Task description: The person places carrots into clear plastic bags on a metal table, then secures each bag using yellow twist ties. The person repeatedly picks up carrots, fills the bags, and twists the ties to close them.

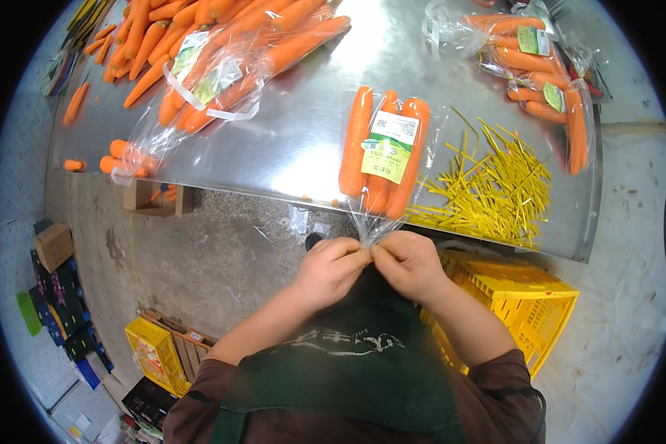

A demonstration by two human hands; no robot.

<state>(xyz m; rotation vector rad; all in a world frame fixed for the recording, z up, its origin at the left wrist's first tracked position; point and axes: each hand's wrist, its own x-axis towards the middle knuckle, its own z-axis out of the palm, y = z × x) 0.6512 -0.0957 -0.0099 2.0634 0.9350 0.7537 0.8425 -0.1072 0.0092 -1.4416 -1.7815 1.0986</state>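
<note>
A clear plastic bag of carrots point(358, 141) lies at the front edge of the steel table point(288, 150), its gathered neck hanging over the rim toward me. Green and white labels point(391, 145) with writing show on the bag. Both of my hands pinch the twisted neck, fingertips nearly touching: my left hand point(333, 270) from one side, my right hand point(408, 261) from the other. Whether a tie sits between the fingers is hidden. To the right of the bag spreads a pile of yellow twist ties point(502, 191).
Loose carrots point(144, 41) heap at the table's back left, beside filled open bags point(222, 83). Closed carrot bags point(533, 61) lie at the back right. Below the table stand a yellow plastic crate point(510, 288) and a cardboard box point(144, 201). Another yellow crate point(154, 355) is at lower left.
</note>
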